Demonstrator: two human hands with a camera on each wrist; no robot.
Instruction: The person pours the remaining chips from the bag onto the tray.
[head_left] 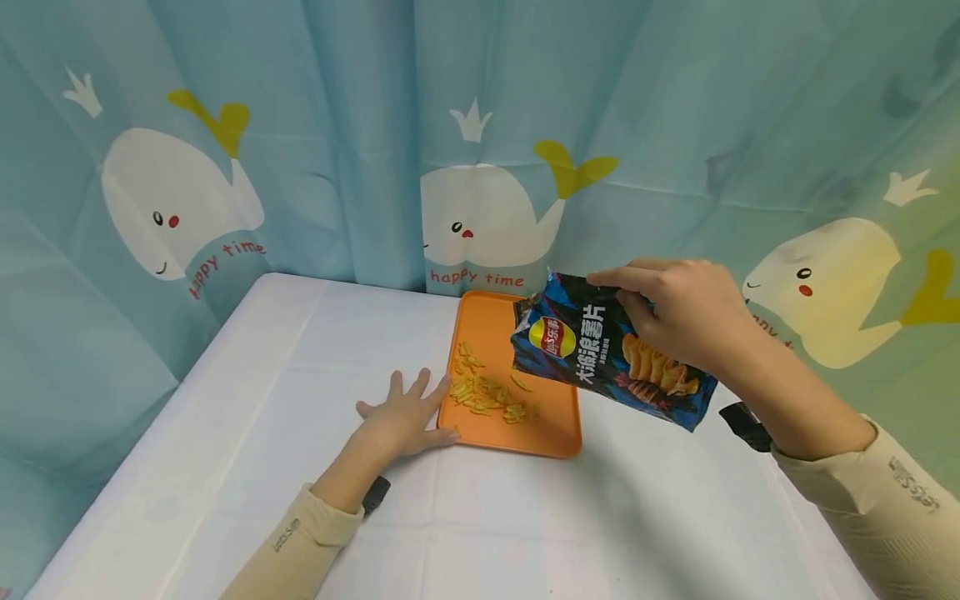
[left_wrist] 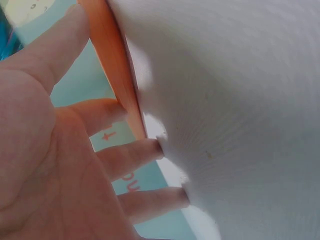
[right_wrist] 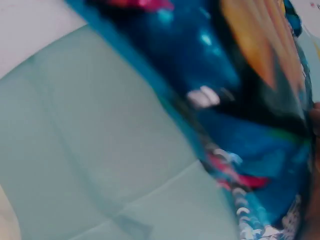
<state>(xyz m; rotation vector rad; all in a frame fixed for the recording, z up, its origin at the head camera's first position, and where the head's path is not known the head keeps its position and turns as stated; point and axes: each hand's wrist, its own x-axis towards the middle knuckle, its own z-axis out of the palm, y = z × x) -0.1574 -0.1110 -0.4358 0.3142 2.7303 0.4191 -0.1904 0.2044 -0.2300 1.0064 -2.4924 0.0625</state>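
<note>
My right hand [head_left: 690, 312] grips a dark blue bag of potato chips [head_left: 600, 371] by its upper side, thumb and index finger on the foil. The bag hangs tilted over the right part of an orange tray [head_left: 540, 433], its torn end toward the left. Yellow chip pieces [head_left: 480, 393] lie scattered on the tray. At the tray's left side my left hand [head_left: 401, 423] spreads its fingers, with the thumb and index finger at the rim. In the left wrist view, straight fingers meet the tray's side wall [left_wrist: 112, 55]. Shiny blue foil of the bag [right_wrist: 200, 65] fills much of the right wrist view, blurred.
The tray sits on a table with a white cloth [head_left: 300, 358]. Behind it hangs a light blue curtain [head_left: 360, 167] printed with white whales, close to the table's back edge. A black strap [head_left: 747, 427] is on the right wrist.
</note>
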